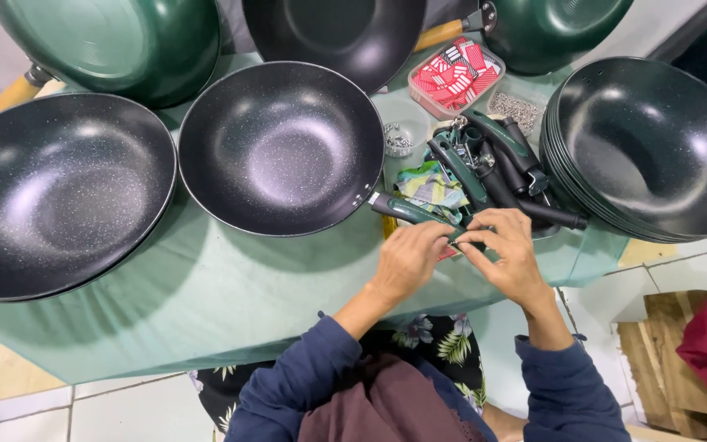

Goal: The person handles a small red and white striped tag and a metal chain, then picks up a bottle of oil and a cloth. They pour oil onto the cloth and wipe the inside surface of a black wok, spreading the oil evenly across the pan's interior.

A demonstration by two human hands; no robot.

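A dark speckled wok [281, 147] lies on the green cloth [206, 303] with its green handle [407, 211] pointing right toward me. My left hand [407, 258] closes around the end of that handle. My right hand [509, 254] meets it from the right, fingertips pinched on the handle's tip, where a small red piece shows beneath. Both hands touch each other over the handle end.
A pile of loose green and black handles [497, 168] lies behind my hands, by a folded cloth [431, 188]. A box of red tags [456, 75], a bowl of screws [398, 139], a wok stack [652, 147] at right, more woks [55, 192] at left.
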